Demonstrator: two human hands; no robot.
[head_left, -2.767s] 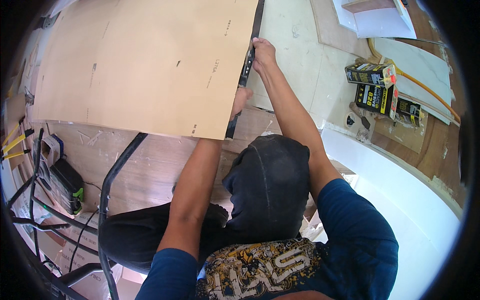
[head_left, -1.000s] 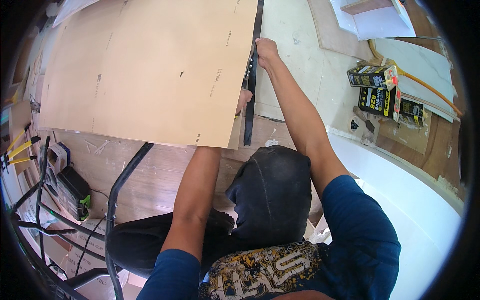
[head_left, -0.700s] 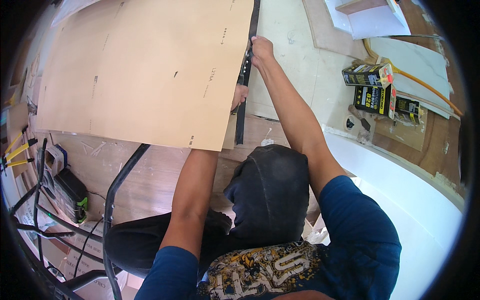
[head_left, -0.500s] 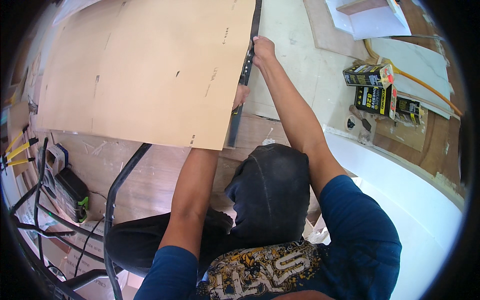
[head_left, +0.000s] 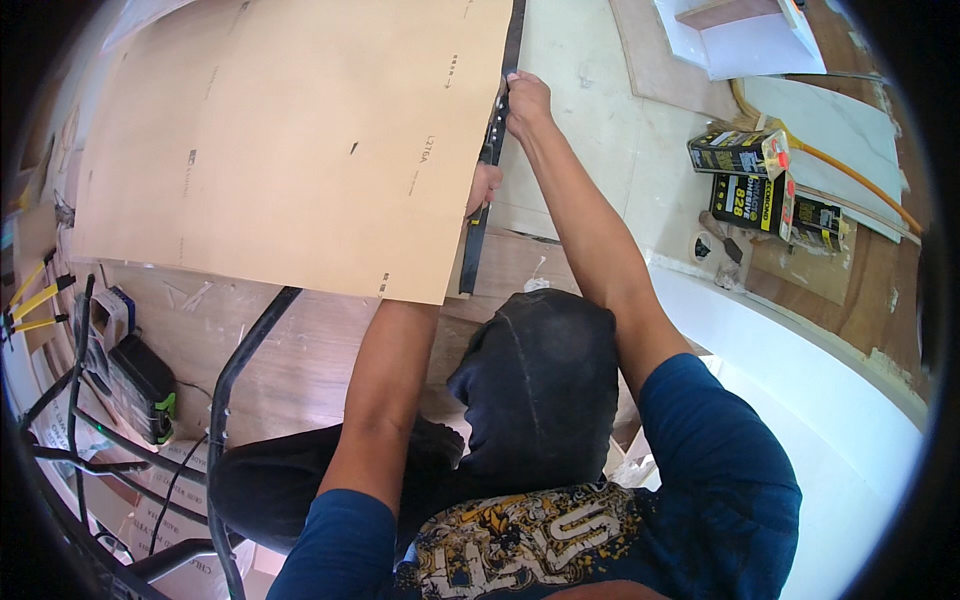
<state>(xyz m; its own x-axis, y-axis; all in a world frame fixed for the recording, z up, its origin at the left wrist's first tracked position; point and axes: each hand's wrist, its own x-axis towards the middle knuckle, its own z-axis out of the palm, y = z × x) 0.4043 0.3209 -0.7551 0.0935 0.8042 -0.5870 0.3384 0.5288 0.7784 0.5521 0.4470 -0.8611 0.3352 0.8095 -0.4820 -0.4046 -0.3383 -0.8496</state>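
A large tan sheet (head_left: pixel 290 150) with small printed marks fills the upper left. Along its right edge runs a long dark strip (head_left: pixel 513 40). My right hand (head_left: pixel 528 102) is closed at that edge, its fingertips pinching the strip. Lower down, my left forearm passes under the sheet, and my left hand (head_left: pixel 486 186) comes out beside the strip with curled fingers. Close by the left hand is a small black-and-yellow piece (head_left: pixel 475 220); the sheet hides most of that hand and whatever it grips.
Black and yellow adhesive cans (head_left: pixel 745 200) stand at the right, near a scraper (head_left: pixel 722 238) and a yellow hose (head_left: pixel 850 175). Black metal tubing (head_left: pixel 235 380) rises at the left, beside a black-and-green tool case (head_left: pixel 145 385). My bent knee (head_left: pixel 545 370) sits below the sheet.
My left hand has shifted slightly up and right, showing more of its fingers past the sheet's edge. The sheet's near corner has dipped a little. My right hand stays almost in place.
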